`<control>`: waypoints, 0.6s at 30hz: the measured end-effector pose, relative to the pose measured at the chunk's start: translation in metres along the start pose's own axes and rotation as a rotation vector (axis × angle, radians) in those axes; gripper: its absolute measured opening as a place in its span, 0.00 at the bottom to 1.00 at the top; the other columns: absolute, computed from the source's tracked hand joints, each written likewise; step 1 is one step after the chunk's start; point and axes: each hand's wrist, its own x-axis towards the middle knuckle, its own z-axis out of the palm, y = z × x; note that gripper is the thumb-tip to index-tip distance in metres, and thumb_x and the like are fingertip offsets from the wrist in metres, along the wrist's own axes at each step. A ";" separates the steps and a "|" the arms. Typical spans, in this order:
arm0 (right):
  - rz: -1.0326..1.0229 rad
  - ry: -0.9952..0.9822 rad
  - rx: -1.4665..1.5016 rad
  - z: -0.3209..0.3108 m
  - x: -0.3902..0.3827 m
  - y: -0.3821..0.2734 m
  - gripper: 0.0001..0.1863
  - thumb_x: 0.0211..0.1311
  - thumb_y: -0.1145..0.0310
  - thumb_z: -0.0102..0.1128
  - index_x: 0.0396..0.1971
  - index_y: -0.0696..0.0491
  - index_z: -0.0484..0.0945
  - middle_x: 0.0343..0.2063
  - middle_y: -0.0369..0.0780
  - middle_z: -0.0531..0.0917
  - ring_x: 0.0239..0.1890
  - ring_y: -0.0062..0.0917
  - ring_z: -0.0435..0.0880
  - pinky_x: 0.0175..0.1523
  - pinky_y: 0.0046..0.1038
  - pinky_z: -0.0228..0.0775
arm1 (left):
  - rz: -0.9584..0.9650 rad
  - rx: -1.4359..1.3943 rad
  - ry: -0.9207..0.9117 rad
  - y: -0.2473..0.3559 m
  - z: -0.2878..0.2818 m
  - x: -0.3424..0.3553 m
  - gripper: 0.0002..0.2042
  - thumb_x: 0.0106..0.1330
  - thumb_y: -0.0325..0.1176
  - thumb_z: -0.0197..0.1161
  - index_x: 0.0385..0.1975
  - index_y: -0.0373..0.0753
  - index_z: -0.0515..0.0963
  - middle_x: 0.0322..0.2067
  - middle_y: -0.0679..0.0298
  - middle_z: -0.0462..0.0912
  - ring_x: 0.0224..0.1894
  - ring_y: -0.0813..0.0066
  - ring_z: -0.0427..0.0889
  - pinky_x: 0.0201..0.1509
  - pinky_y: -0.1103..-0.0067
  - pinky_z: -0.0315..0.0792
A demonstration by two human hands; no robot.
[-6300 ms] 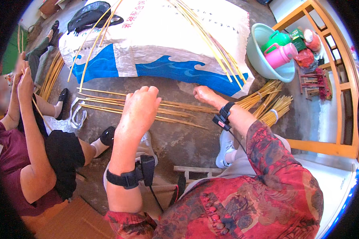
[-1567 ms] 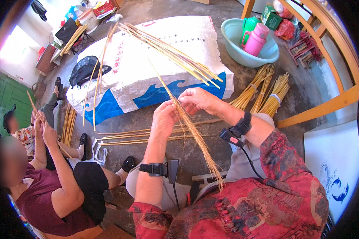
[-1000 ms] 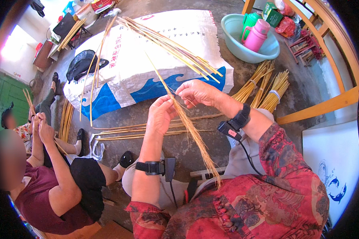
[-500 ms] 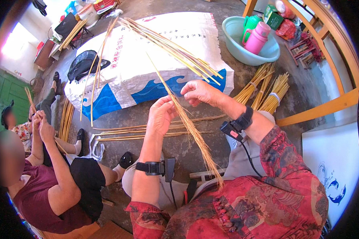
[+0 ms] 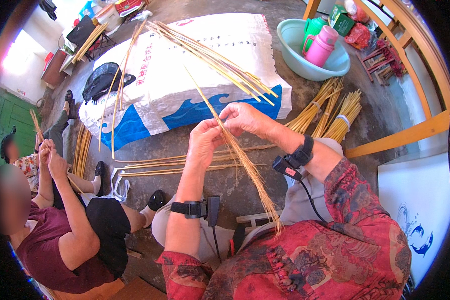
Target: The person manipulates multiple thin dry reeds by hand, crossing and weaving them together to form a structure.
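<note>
Evidently, in the head view, the step in hand is fine fingertip work: at the frame's centre, the left hand (image 5: pixel 203 142) pinches a feathery stalk (image 5: pixel 240 154), its plume slanting lower right. The right hand (image 5: pixel 247 120) bends against it, grip unclear. The next move calls for a steady left pinch.

White sheet (image 5: pixel 160 92) with red characters (image 5: pixel 146 62), smaller black characters (image 5: pixel 257 44), red emblem (image 5: pixel 185 22), wrist device (image 5: pixel 280 164) with pink label (image 5: pixel 290 171) (illegible).
</note>
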 end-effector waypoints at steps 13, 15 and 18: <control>0.194 -0.115 0.292 -0.015 0.003 -0.002 0.16 0.48 0.75 0.54 0.39 0.59 0.66 0.25 0.38 0.75 0.23 0.20 0.76 0.31 0.23 0.73 | -0.021 -0.161 -0.081 -0.001 -0.006 0.000 0.06 0.57 0.25 0.52 0.33 0.35 0.71 0.31 0.63 0.77 0.31 0.75 0.77 0.36 0.76 0.74; 0.216 -0.139 0.353 -0.015 0.004 0.000 0.16 0.49 0.75 0.55 0.39 0.58 0.66 0.26 0.37 0.75 0.23 0.20 0.76 0.30 0.22 0.72 | -0.014 -0.180 -0.085 0.000 -0.007 -0.001 0.06 0.57 0.25 0.52 0.34 0.35 0.71 0.31 0.63 0.77 0.32 0.75 0.77 0.36 0.76 0.74; 0.205 -0.157 0.384 -0.014 0.007 0.002 0.15 0.49 0.75 0.55 0.38 0.59 0.67 0.24 0.38 0.76 0.22 0.20 0.77 0.28 0.23 0.73 | -0.027 -0.200 -0.090 0.001 -0.006 -0.002 0.06 0.57 0.25 0.52 0.34 0.35 0.71 0.31 0.63 0.77 0.32 0.76 0.77 0.36 0.76 0.74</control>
